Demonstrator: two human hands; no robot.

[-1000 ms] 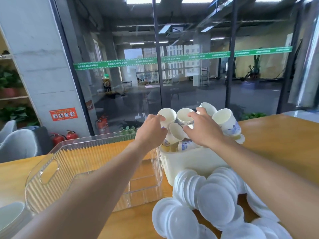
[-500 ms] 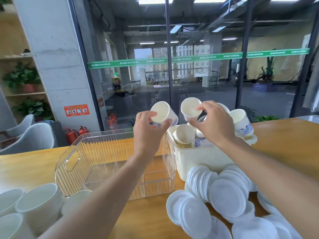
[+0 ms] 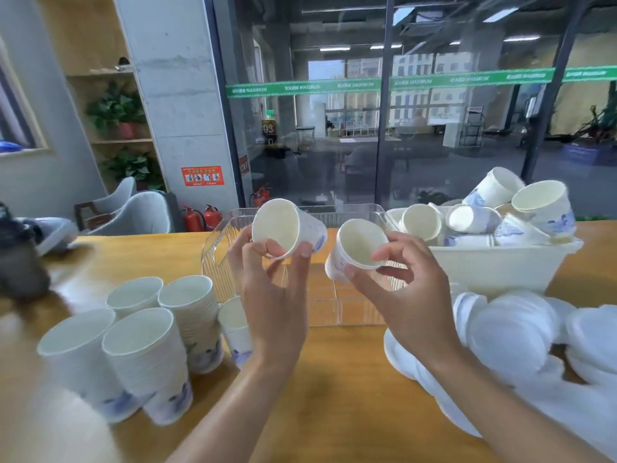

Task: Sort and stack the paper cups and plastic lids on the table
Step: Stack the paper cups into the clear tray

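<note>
We hold one paper cup in each hand above the wooden table (image 3: 334, 396). Our left hand (image 3: 272, 295) pinches the left cup (image 3: 283, 228) at its rim between thumb and fingertips, mouth tilted toward us; the other fingers curl loosely. Our right hand (image 3: 410, 295) grips the right cup (image 3: 357, 248) the same way, thumb over the rim, mouth also turned our way. The two cups sit near each other but apart, which looks like a setup for nesting one into the other.

At about two o'clock the white bin (image 3: 494, 262) holds the loose, jumbled cups (image 3: 484, 215), our likely source. At eight o'clock stand the tall cup stacks (image 3: 143, 345), upright and close together, where these two probably belong. The clear tray (image 3: 334, 305) sits at twelve o'clock behind our hands. The plastic lids (image 3: 510, 332) lie heaped at four o'clock, overlapping, not yet stacked.
</note>
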